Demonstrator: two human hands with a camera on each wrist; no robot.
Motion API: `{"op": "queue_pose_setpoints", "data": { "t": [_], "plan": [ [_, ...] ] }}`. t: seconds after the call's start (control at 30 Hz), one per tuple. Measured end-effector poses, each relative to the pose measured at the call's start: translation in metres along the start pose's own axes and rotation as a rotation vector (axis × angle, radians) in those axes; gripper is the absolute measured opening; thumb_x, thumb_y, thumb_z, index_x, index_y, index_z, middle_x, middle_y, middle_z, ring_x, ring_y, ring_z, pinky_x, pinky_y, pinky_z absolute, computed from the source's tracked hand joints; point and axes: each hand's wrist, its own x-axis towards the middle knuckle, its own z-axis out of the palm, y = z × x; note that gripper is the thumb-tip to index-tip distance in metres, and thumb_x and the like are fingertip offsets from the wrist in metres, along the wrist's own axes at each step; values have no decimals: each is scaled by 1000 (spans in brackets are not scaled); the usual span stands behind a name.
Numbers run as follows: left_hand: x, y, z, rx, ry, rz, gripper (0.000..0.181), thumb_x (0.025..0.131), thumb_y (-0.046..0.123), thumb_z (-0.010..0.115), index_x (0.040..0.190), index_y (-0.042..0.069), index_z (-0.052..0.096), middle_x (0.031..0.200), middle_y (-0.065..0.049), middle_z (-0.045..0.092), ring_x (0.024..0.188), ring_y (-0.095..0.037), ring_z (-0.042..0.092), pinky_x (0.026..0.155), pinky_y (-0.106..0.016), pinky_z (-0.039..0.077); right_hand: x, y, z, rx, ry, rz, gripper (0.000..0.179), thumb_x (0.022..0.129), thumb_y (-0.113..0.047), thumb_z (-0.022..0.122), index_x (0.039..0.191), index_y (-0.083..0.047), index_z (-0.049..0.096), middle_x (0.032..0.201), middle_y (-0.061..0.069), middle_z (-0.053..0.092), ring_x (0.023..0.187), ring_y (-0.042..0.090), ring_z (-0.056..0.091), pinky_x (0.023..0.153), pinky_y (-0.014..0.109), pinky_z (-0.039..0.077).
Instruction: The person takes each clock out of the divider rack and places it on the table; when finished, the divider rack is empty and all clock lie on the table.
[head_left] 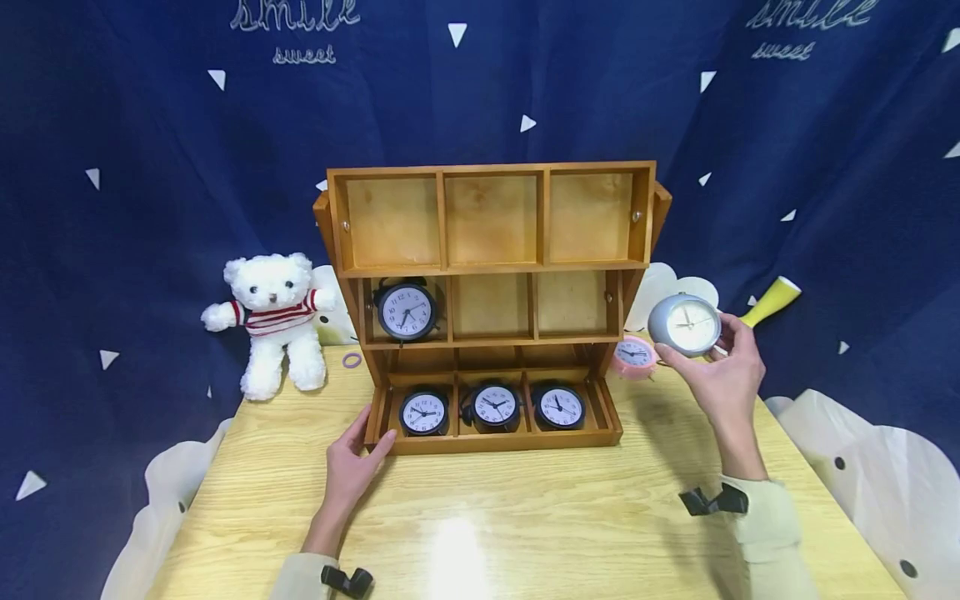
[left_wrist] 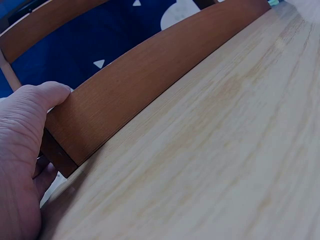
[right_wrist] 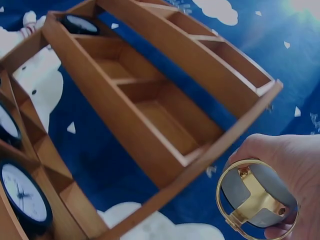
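Observation:
My right hand [head_left: 726, 379] grips a round grey-blue alarm clock [head_left: 684, 325], raised to the right of a tiered wooden shelf [head_left: 491, 271]. In the right wrist view, this clock's gold stand [right_wrist: 257, 197] faces the camera. At the shelf's lower left front corner, my left hand [head_left: 351, 462] holds the bottom tier, thumb over the front board [left_wrist: 150, 75] and fingers round the side. Three black alarm clocks, including a middle one [head_left: 495, 406], sit in the bottom compartments. Another black alarm clock [head_left: 407, 312] occupies the middle tier's left compartment.
A pink alarm clock [head_left: 633, 357] stands on the table [head_left: 487, 508] just right of the shelf, below the raised clock. Behind the right hand is a yellow object with a white end [head_left: 772, 300]. A white teddy bear [head_left: 273, 325] and a purple ring [head_left: 352, 360] are at left.

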Motion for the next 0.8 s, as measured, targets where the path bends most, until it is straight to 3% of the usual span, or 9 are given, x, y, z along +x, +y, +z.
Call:
{"op": "queue_pose_setpoints", "data": {
  "t": [0.2,0.3,0.47,0.63,0.8],
  "plan": [
    [-1,4,-3,9,-5,-36,66,90,10,83,149,0,55,150,-18,55,133,-34,57,101,-9,44,16,26,2,-69,-34,42,89,71,-26,97,145,-5,54,131,14,63,114,21,59,85,10,47],
    [-4,15,-3,5,-14,-46,66,90,7,82,149,-4,53,151,-21,53,135,-36,55,103,-10,43,25,44,3,-117,-68,66,89,72,-29,96,146,-3,53,133,17,64,116,27,60,82,12,42],
    [-8,33,-5,31,-20,-30,66,90,4,82,146,-11,51,148,-27,53,132,-40,56,103,-15,45,39,77,6,-202,-148,103,92,74,-34,95,148,-1,51,133,22,63,116,33,56,85,27,41],
    [-5,15,-1,4,7,-32,65,89,3,82,146,-7,54,147,-24,56,130,-38,57,101,-12,45,50,104,8,-234,-213,145,96,74,-36,94,149,4,48,133,30,61,122,44,51,98,52,41],
    [-1,2,0,-5,9,-23,66,88,7,84,147,-3,55,147,-20,57,132,-36,57,102,-11,44,59,126,11,-265,-256,187,100,74,-41,93,149,7,47,137,35,58,128,52,47,102,58,41]
  ]
}}
